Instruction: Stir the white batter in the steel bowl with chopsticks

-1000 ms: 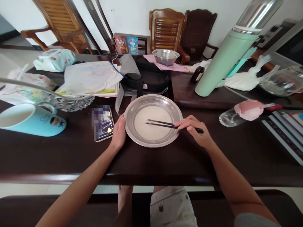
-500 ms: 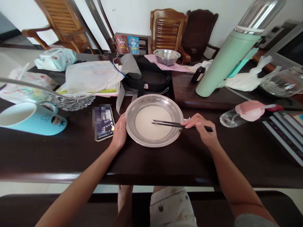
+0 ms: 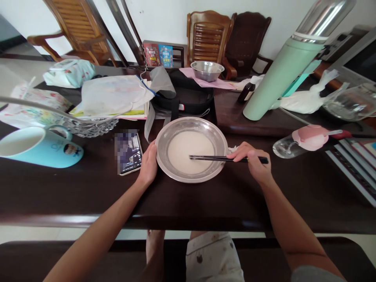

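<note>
A round steel plate [image 3: 166, 138] with pale white batter [image 3: 188, 150] in its middle sits on the dark wooden table [image 3: 205, 196]. My left hand [image 3: 147, 166] cups the plate's left rim, fingers curled against it. My right hand [image 3: 252, 162], at the plate's right edge, is closed round a pair of black chopsticks [image 3: 211, 158]. The chopsticks lie level, their tips together over the batter near the plate's centre.
A phone [image 3: 129, 152] lies just left of the plate. A light blue mug [image 3: 38, 147] and glass bowl [image 3: 88, 127] stand further left. A black bag [image 3: 188, 98], a mint green flask [image 3: 279, 74], a pink-lidded bottle [image 3: 305, 139] and books [image 3: 355, 160] surround the plate.
My right hand has drawn the chopsticks to the right across the batter and closed their tips together. The left hand has stayed on the rim.
</note>
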A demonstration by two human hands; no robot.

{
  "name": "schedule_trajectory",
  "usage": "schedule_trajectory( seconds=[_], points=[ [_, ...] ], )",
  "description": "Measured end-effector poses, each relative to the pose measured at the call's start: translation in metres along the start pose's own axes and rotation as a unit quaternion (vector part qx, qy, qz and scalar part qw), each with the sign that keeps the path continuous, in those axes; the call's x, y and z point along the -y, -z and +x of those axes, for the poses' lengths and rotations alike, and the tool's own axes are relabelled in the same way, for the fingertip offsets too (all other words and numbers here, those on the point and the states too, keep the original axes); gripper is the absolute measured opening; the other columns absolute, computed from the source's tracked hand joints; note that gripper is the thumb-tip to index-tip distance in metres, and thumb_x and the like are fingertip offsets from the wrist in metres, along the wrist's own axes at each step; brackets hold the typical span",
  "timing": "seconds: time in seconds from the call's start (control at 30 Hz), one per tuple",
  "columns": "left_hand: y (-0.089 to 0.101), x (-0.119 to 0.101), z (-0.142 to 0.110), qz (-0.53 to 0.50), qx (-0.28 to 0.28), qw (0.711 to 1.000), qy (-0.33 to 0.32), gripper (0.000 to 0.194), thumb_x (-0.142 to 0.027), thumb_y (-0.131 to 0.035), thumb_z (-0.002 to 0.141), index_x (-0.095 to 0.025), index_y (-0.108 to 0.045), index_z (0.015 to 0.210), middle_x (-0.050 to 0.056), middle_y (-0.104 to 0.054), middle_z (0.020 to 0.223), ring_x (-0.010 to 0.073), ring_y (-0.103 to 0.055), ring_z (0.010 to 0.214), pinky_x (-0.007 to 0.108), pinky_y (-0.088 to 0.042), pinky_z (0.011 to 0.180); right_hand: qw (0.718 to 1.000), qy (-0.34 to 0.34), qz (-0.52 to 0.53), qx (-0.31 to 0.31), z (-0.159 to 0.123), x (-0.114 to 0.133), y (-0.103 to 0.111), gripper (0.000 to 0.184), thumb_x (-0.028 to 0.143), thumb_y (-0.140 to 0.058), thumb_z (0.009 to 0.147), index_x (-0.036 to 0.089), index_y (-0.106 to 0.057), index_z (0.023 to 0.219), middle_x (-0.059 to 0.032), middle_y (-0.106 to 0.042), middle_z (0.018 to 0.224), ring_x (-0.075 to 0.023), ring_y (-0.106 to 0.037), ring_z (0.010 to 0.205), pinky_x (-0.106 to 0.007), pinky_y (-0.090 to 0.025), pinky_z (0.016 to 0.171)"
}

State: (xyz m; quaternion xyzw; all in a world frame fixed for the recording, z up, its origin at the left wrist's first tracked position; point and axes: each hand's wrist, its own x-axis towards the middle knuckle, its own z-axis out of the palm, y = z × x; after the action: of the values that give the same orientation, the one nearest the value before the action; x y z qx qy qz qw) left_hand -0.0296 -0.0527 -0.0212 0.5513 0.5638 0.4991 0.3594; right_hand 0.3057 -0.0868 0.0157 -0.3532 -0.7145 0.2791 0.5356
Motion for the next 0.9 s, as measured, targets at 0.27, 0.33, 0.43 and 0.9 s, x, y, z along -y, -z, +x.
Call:
schedule_trajectory(
  seconds=[0.27, 0.33, 0.43, 0.9],
  points=[
    [-0.0011, -0.0007, 0.0001, 0.008, -0.008, 1.000, -0.008, 0.064, -0.064, -0.042, 0.098, -0.015, -0.071, 0.127, 0.013, -0.074, 0.135, 0.0325, -0.063, 0.131, 0.047, -0.046, 0.117, 0.998, -0.016, -0.047, 0.028, 0.0014, -0.0012, -0.0016, 0.033, 0.045, -0.056, 0.105, 0.030, -0.084, 0.097, -0.0037, -0.086, 0.105, -0.0246, -0.069, 0.091, -0.043, -0.053, 0.084],
    [-0.0012, -0.0015, 0.0001, 0.009, -0.008, 1.000, -0.008, 0.063, -0.063, -0.042, 0.098, -0.015, -0.071, 0.125, 0.013, -0.074, 0.133, 0.0325, -0.063, 0.130, 0.047, -0.047, 0.116, 1.000, -0.008, -0.021, -0.014, 0.0005, -0.0023, 0.0007, 0.041, 0.042, -0.049, 0.109, 0.031, -0.085, 0.092, -0.0031, -0.087, 0.096, -0.0243, -0.070, 0.086, -0.042, -0.052, 0.080],
    [-0.0010, -0.0026, 0.0002, 0.010, -0.007, 1.000, -0.008, 0.063, -0.062, -0.041, 0.099, -0.014, -0.071, 0.125, 0.014, -0.074, 0.134, 0.0328, -0.063, 0.130, 0.047, -0.047, 0.116, 1.000, -0.004, 0.012, 0.013, 0.0000, -0.0020, -0.0001, 0.047, 0.044, -0.045, 0.110, 0.032, -0.085, 0.090, -0.0032, -0.086, 0.091, -0.0244, -0.070, 0.082, -0.042, -0.052, 0.077],
    [-0.0003, 0.0028, 0.0013, -0.002, -0.002, 1.000, -0.010, 0.062, -0.060, -0.041, 0.099, -0.013, -0.070, 0.128, 0.014, -0.072, 0.138, 0.0322, -0.062, 0.133, 0.047, -0.045, 0.119, 0.999, -0.019, -0.006, 0.037, 0.0004, -0.0008, -0.0046, 0.046, 0.051, -0.049, 0.107, 0.030, -0.084, 0.085, -0.0043, -0.086, 0.089, -0.0254, -0.070, 0.080, -0.046, -0.054, 0.078]
  ],
)
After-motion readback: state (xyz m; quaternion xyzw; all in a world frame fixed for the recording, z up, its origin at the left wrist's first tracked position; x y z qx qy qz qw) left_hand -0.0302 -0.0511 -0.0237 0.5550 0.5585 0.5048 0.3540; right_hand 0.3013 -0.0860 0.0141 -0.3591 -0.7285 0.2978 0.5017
